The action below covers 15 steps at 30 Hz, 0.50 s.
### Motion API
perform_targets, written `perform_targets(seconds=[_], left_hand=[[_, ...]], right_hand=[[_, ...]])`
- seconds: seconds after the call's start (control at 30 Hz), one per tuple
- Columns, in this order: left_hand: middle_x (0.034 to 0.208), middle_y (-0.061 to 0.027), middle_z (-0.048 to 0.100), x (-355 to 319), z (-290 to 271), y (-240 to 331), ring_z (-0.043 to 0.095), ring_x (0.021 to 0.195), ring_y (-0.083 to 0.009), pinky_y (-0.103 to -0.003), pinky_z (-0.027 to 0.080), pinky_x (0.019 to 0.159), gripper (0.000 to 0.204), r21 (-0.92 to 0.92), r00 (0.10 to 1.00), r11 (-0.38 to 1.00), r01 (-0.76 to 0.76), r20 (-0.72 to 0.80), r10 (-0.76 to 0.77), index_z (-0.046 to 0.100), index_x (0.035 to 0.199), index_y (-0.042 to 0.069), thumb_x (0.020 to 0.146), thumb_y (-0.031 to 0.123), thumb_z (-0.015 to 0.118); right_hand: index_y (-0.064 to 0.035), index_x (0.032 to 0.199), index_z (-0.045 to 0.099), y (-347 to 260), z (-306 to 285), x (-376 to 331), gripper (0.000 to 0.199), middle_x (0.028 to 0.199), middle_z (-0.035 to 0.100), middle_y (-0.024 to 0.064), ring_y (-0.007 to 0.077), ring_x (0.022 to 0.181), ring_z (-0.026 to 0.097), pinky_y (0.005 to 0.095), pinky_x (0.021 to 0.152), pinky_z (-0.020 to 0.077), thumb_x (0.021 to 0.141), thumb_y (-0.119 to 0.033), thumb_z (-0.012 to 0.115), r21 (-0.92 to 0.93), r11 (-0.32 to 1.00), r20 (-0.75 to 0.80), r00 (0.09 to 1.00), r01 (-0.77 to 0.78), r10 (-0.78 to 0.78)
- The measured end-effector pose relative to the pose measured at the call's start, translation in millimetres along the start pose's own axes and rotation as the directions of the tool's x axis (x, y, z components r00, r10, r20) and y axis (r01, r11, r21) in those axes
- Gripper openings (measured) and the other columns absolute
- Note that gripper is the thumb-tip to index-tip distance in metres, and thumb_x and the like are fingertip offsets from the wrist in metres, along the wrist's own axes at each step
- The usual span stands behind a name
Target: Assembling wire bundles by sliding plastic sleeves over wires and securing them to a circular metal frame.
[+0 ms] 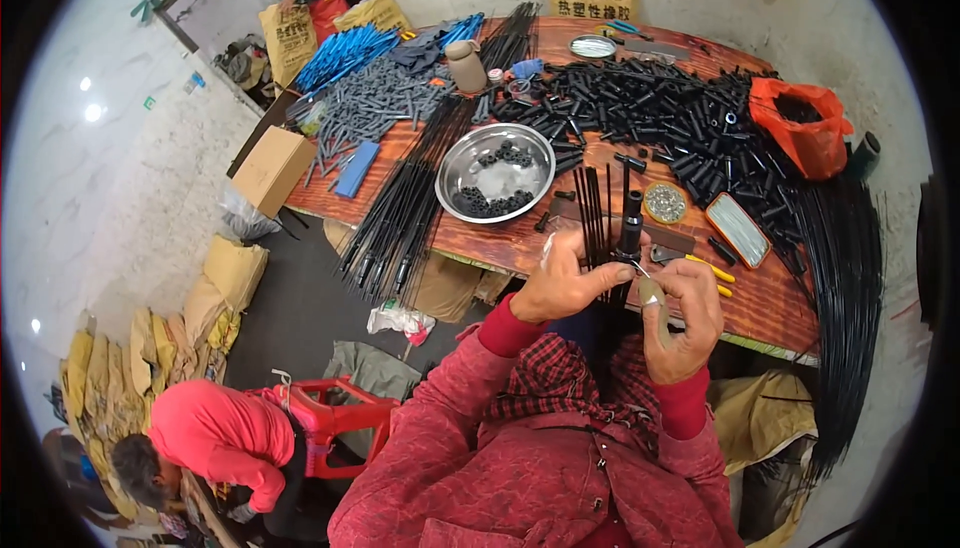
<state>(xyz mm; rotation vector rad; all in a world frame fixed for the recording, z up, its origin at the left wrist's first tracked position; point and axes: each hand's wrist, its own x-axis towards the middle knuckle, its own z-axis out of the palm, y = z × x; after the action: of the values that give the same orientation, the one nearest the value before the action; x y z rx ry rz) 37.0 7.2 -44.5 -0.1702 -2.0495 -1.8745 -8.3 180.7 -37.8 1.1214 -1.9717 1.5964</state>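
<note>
Near the table's front edge, my left hand (562, 283) is closed around several thin black rods (592, 223). A thicker black tubular piece (631, 223) stands upright beside the rods, at my left thumb. My right hand (686, 316) is just to the right, with its fingers pinched on a thin, pale, wire-like piece (643, 270) that reaches toward the base of the tubular piece. Something wraps the right thumb or finger. Beyond the hands are a round dish of small metal parts (665, 203) and a rectangular tray of thin metal pins (738, 230). Yellow-handled pliers (712, 270) lie behind the right hand.
A steel bowl (446, 174) with small black rings stands left of centre. Black tubes (640, 98) are heaped behind, grey tubes (370, 98) at left. Long black rods (405, 198) overhang the front edge; more (845, 298) hang at right. Someone in red (225, 438) bends beside a red stool (345, 413).
</note>
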Motion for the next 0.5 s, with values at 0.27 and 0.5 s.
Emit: perform_targets(seconds=[0.27,0.5], left_hand=[[0.098,-0.0064,0.069,-15.1,0.9,6.0,0.063,0.090,-0.0115,-0.028,0.051,0.082,0.030,-0.104,1.000,0.994,-0.013,0.009,0.014,0.065,0.113,-0.001,0.085,0.009,0.070],[0.090,-0.0035,0.065,-32.5,-24.2,-3.8,0.059,0.080,-0.0102,-0.027,0.049,0.074,0.030,-0.012,0.980,0.994,0.104,-0.172,-0.105,0.064,0.106,-0.001,0.078,0.009,0.071]], right_hand=[[-0.0033,0.092,0.066,-10.5,-5.2,-6.0,0.028,0.091,0.058,0.0137,0.0315,0.080,0.061,0.0410,0.075,0.0511,0.065,-0.001,0.070,-0.081,0.994,0.051,0.997,0.070,-0.066],[-0.0032,0.098,0.065,63.6,-34.7,-21.1,0.017,0.100,0.058,0.0126,0.0291,0.088,0.063,0.0359,0.075,0.0501,0.081,-0.001,0.067,-0.352,0.930,0.096,0.984,-0.108,0.151]])
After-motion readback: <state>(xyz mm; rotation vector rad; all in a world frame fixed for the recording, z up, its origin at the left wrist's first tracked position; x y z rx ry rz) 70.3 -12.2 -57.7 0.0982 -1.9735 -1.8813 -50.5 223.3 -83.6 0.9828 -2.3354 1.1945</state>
